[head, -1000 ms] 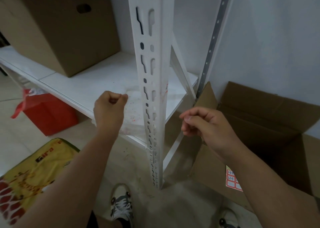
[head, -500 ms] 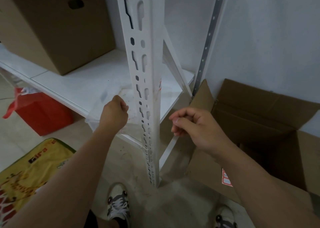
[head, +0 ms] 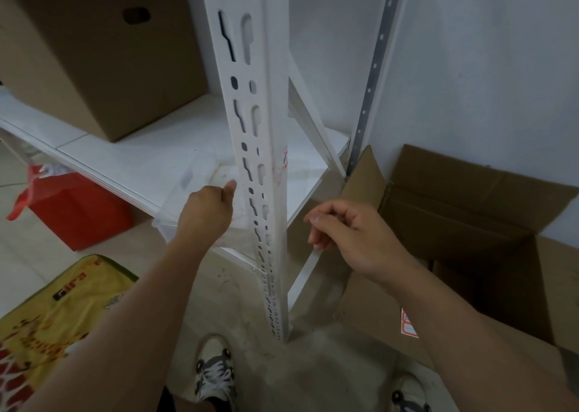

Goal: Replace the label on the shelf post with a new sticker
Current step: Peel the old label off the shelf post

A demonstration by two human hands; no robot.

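The white slotted shelf post stands upright in the middle. On its right face is a torn label remnant with faint red marks. My left hand is a closed fist just left of the post, over a clear plastic container at the shelf edge; nothing shows in it. My right hand hovers right of the post, apart from it, fingers curled and thumb against forefinger, with nothing visible between them. A red-and-white sticker sheet lies on a cardboard flap, partly hidden by my right forearm.
A closed cardboard box sits on the white shelf board. An open cardboard box stands on the floor at right against the wall. A red bag and a yellow printed bag lie left. My shoes are below.
My left fist has moved forward and right, over the clear container and close to the post. My right hand has drifted slightly lower with its fingers still curled.
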